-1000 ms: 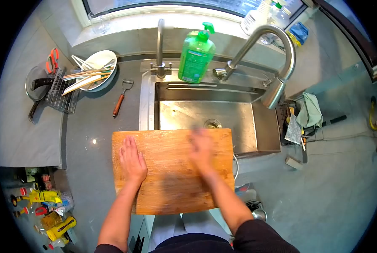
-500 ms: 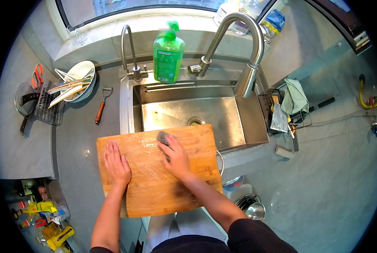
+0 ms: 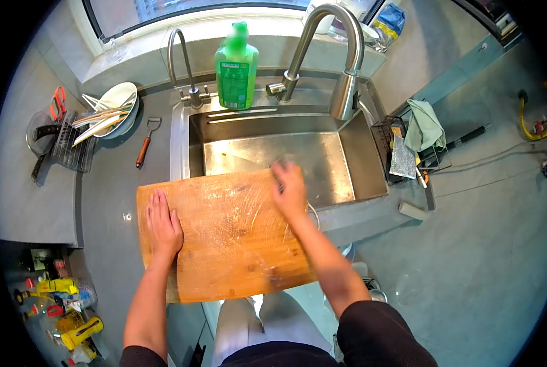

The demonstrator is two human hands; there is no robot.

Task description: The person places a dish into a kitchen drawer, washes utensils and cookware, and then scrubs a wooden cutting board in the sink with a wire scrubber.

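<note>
A wet wooden cutting board [image 3: 230, 238] lies across the counter, its far edge over the near part of the sink [image 3: 279, 153]. Flat on its left side rests my left hand [image 3: 163, 226], fingers stretched out. My right hand [image 3: 290, 189] is at the board's far right corner, fingers curled round a dark grey scrubber [image 3: 279, 186] that is mostly hidden and slightly blurred. Light streaks of moisture show on the wood between the hands. Behind the sink stands a green pump bottle [image 3: 236, 73].
Two faucets, a small one [image 3: 191, 73] and a large one [image 3: 347, 73], rise behind the sink. A peeler [image 3: 145, 144] and a bowl with chopsticks [image 3: 126, 101] are at the left. A wire rack [image 3: 386, 144] with a cloth [image 3: 424, 125] is at the right.
My right hand has moved from the board's middle to its far right corner with the scrubber. My left hand remains flat on the board. The view has shifted.
</note>
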